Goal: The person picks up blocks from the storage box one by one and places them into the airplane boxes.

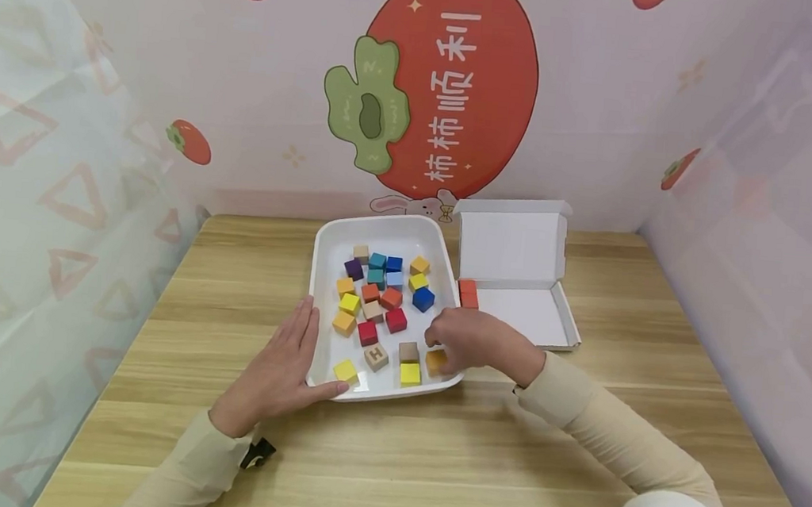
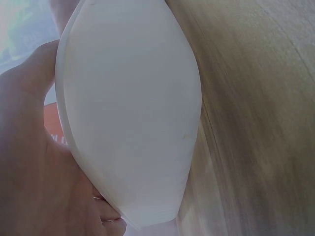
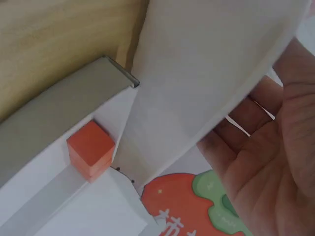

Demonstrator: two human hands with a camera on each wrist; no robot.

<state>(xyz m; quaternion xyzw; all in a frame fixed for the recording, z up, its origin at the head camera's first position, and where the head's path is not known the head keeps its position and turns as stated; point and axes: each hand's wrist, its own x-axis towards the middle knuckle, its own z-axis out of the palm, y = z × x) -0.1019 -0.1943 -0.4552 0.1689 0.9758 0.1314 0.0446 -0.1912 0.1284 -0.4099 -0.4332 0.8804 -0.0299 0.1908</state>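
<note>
A white tray (image 1: 382, 227) holds many coloured wooden cubes, among them a dark blue cube (image 1: 423, 299), a red cube (image 1: 396, 320) and a plain cube with the letter H (image 1: 376, 356). Along the tray's left rim lie the straight fingers of my left hand (image 1: 278, 367), its thumb across the front corner. My right hand (image 1: 478, 340) reaches over the right rim with curled fingers and holds an orange cube (image 1: 436, 361) low in the front right corner. Beside that cube are a tan cube (image 1: 408, 352) and a yellow cube (image 1: 410, 375). The tray's wall hides the right fingertips in the right wrist view.
An open white cardboard box (image 1: 523, 314) stands right of the tray, its lid (image 1: 510, 246) raised towards the back wall. Orange-red cubes (image 3: 91, 145) are stacked in its left corner. The wooden table (image 1: 389, 467) extends in front of the tray.
</note>
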